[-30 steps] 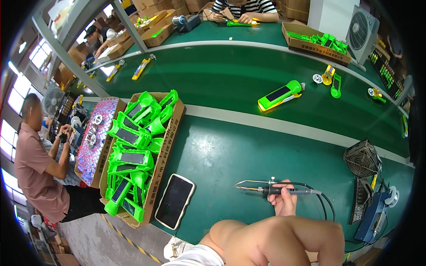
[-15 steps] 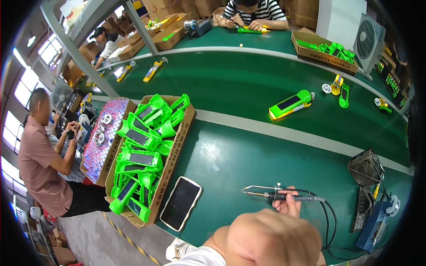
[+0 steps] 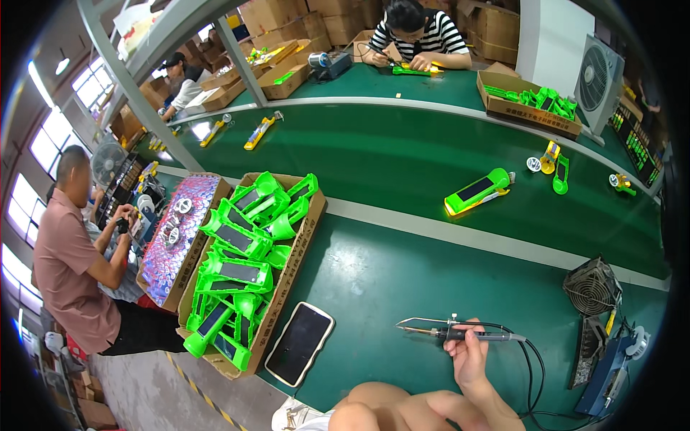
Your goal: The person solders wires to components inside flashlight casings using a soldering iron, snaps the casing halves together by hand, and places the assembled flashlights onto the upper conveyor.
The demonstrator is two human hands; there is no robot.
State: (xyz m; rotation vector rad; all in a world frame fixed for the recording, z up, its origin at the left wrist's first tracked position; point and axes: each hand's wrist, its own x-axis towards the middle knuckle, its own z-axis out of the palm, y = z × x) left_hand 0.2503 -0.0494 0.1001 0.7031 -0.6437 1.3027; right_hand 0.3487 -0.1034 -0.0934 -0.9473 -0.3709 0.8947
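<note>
A soldering iron (image 3: 496,336) with a dark handle and a thin bent metal tube clamped alongside its tip lies across the fingers of my right hand (image 3: 471,355). The hand is closed around the handle, and the tip points left above the green bench. Very near the camera at the lower edge, my left hand (image 3: 410,411) shows bent knuckles; its fingertips are out of sight. Left of the iron, a dark-screened phone (image 3: 300,345) in a pale case lies on the bench, beside a cardboard box (image 3: 291,284) heaped with green plastic housings (image 3: 231,270) bearing dark panels.
A blue soldering station (image 3: 607,373) and a round-grilled fan (image 3: 591,287) stand at the right, with black cables running to the iron. Beyond the bench, a green conveyor belt (image 3: 374,169) carries lamp parts. A person in stripes (image 3: 424,39) works opposite; another person (image 3: 68,251) stands left.
My left hand has dropped toward the lower edge, uncovering more of my right hand and wrist. The right hand still grips the iron. The whole view has shifted slightly.
</note>
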